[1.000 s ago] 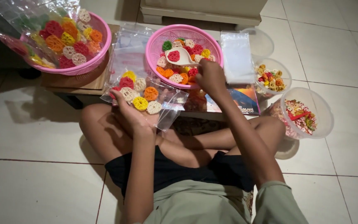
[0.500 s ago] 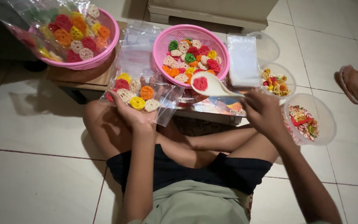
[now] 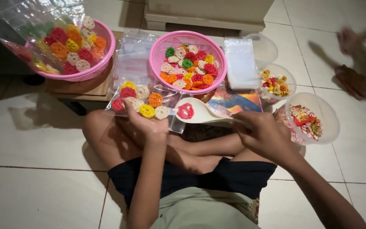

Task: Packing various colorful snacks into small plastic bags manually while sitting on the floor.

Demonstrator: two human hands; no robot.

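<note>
The left hand [image 3: 142, 123] is closed in a grip on the lower edge of a clear plastic bag [image 3: 142, 99], which lies flat and open toward the right, just in front of the low wooden bench [image 3: 85, 87]. The bag holds round, lattice-patterned crackers [image 3: 147, 111] in red, yellow, orange and white. The right hand [image 3: 261, 133] is closed in a grip on the handle of a white scoop [image 3: 200, 113]. The scoop is held roughly level, with its bowl pointing left and positioned just beside the open mouth of the bag. One red cracker [image 3: 185, 111] lies in the bowl of the scoop. Behind the scoop, a pink basket [image 3: 155, 46] stands on the bench and contains loose crackers of mixed colours. A second pink basket [image 3: 104, 46] stands at the left end of the bench and carries a large clear bag of crackers [image 3: 43, 34]. A stack of empty clear bags [image 3: 240, 61] lies to the right of the middle basket. Two clear tubs stand on the floor to the right: the nearer tub [image 3: 329, 114] holds mixed snacks and a red item, and the farther tub [image 3: 291, 78] holds small mixed snacks. The person sits cross-legged on the tiled floor [image 3: 34, 169]. Another person's foot [image 3: 350, 80] is visible at the upper right, blurred.
</note>
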